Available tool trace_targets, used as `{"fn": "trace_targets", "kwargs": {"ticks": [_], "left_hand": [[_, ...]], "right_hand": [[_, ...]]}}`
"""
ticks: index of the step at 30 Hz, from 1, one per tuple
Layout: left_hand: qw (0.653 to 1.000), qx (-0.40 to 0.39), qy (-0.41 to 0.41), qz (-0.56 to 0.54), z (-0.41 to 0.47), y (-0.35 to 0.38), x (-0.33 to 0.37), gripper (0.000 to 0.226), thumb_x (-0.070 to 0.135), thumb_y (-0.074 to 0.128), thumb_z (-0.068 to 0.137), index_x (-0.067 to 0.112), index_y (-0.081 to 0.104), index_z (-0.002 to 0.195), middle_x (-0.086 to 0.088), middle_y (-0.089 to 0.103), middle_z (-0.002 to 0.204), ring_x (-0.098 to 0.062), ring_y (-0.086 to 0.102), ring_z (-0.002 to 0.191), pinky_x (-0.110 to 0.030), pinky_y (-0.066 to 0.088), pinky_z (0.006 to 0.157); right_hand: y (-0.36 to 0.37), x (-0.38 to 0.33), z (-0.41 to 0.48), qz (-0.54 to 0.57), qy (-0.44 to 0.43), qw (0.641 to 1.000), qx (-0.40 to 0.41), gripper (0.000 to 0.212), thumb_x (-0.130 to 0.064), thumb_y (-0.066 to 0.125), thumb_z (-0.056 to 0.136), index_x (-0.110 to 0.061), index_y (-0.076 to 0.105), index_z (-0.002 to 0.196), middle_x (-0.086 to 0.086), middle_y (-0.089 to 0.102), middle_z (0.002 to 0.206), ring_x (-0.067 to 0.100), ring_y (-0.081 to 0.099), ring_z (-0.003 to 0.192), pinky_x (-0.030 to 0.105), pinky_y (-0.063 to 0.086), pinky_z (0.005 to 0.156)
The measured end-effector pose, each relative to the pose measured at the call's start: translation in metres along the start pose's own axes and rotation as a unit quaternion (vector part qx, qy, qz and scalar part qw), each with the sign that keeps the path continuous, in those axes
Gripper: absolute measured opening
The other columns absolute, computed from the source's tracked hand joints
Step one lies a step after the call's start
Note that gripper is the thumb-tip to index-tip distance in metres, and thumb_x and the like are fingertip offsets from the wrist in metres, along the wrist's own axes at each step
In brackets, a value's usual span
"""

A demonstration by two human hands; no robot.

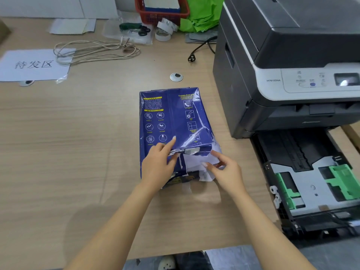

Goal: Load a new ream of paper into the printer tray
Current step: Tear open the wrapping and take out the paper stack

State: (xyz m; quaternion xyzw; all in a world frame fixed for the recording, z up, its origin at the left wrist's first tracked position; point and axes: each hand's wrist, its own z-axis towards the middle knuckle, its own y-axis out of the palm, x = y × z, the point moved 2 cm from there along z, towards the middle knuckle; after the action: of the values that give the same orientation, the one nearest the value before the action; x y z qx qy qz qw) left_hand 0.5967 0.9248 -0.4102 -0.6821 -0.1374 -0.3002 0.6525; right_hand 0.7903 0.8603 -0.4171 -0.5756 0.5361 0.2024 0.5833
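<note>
A ream of paper in a dark blue wrapper lies on the wooden desk, its near end torn so white sheets show. My left hand presses on the wrapper's near left part, fingers at the torn edge. My right hand pinches a torn white flap of the wrapper at the near right corner. The grey printer stands at the right. Its paper tray is pulled out toward me, with green guides and no paper in it.
A coiled beige cord, a white sign sheet, tape rolls, scissors, a red basket and a green bag sit at the back. A black plug lies near the printer. Desk edge runs close below my arms.
</note>
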Motion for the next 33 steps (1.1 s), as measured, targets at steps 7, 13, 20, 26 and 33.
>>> {"fn": "trace_targets", "kwargs": {"ticks": [7, 13, 20, 26, 33], "left_hand": [[0.980, 0.012, 0.181, 0.081, 0.006, 0.005, 0.035, 0.058, 0.028, 0.061, 0.075, 0.020, 0.052, 0.131, -0.005, 0.063, 0.107, -0.027, 0.059, 0.096, -0.037, 0.046, 0.075], [0.982, 0.027, 0.179, 0.050, -0.003, 0.004, 0.031, 0.076, 0.044, 0.069, 0.072, 0.020, 0.038, 0.138, -0.004, 0.056, 0.122, -0.020, 0.048, 0.111, -0.032, 0.037, 0.089], [0.991, 0.130, -0.024, 0.009, -0.023, 0.012, -0.002, 0.031, 0.028, 0.079, 0.058, 0.012, 0.054, 0.067, 0.000, 0.054, 0.071, -0.025, 0.049, 0.075, -0.038, 0.043, 0.064], [0.994, 0.086, 0.045, 0.039, -0.020, 0.022, 0.014, 0.018, 0.029, 0.071, 0.069, 0.012, 0.066, 0.074, -0.003, 0.063, 0.076, -0.023, 0.054, 0.071, -0.028, 0.034, 0.066], [0.989, 0.011, 0.079, 0.128, -0.012, 0.024, 0.021, 0.028, 0.044, 0.055, 0.075, 0.029, 0.078, 0.079, 0.003, 0.069, 0.078, -0.024, 0.060, 0.070, -0.033, 0.045, 0.063]], "right_hand": [[0.001, 0.001, 0.006, 0.034, 0.022, 0.999, -0.015, 0.020, -0.016, 0.075, 0.074, -0.029, 0.070, 0.089, -0.008, 0.072, 0.078, 0.007, 0.062, 0.071, 0.028, 0.051, 0.071], [0.000, 0.000, 0.007, 0.054, 0.043, 0.997, -0.027, 0.023, -0.023, 0.075, 0.069, -0.034, 0.072, 0.089, -0.006, 0.076, 0.087, 0.016, 0.070, 0.086, 0.038, 0.056, 0.079], [0.001, -0.007, 0.006, 0.053, 0.059, 0.997, -0.024, 0.050, -0.046, 0.060, 0.058, -0.033, 0.069, 0.105, 0.008, 0.071, 0.083, 0.012, 0.057, 0.072, 0.032, 0.050, 0.071], [0.006, -0.013, 0.002, 0.029, 0.075, 0.997, 0.007, 0.060, -0.050, 0.063, 0.055, -0.033, 0.060, 0.112, -0.010, 0.071, 0.103, 0.015, 0.065, 0.097, 0.042, 0.055, 0.086], [0.007, -0.015, 0.002, -0.001, 0.085, 0.996, 0.020, 0.050, -0.047, 0.073, 0.071, -0.026, 0.052, 0.111, -0.003, 0.068, 0.102, 0.021, 0.064, 0.091, 0.041, 0.054, 0.078]]}}
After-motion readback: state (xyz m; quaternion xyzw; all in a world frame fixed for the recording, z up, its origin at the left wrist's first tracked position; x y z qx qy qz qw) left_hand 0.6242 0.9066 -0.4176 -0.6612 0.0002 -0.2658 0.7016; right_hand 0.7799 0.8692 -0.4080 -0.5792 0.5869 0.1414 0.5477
